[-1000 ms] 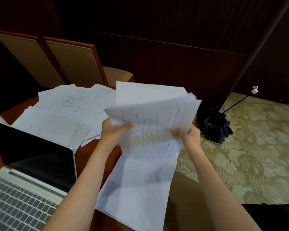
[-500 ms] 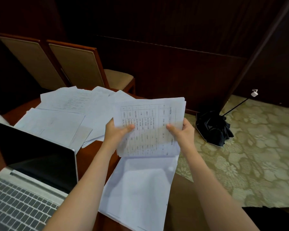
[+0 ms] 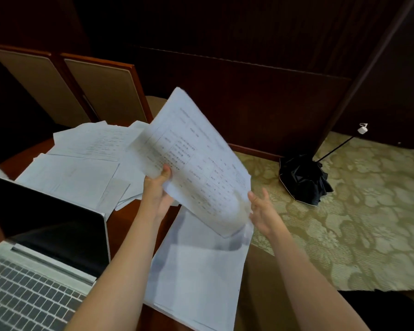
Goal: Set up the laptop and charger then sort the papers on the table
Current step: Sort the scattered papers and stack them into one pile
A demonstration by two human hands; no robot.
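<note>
The left hand (image 3: pixel 157 194) pinches a sheaf of papers (image 3: pixel 196 163) at its lower corner, thumb on top, and tilts it up over the table (image 3: pixel 120 223), probably to move it to a pile. The right hand (image 3: pixel 261 210) is spread loose beside the sheaf's lower edge, gripping nothing. The sheets are white, printed with tables and blurred. 1 stack (image 3: pixel 201 271) lies underneath, and more loose sheets (image 3: pixel 86 163) are spread beyond the opened laptop (image 3: pixel 46 247).

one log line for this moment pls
step: sorting papers | left hand: pinches printed sheet, tilted | right hand: open by sheet's edge | laptop: open, screen dark | paper stack: on table under hands
</note>
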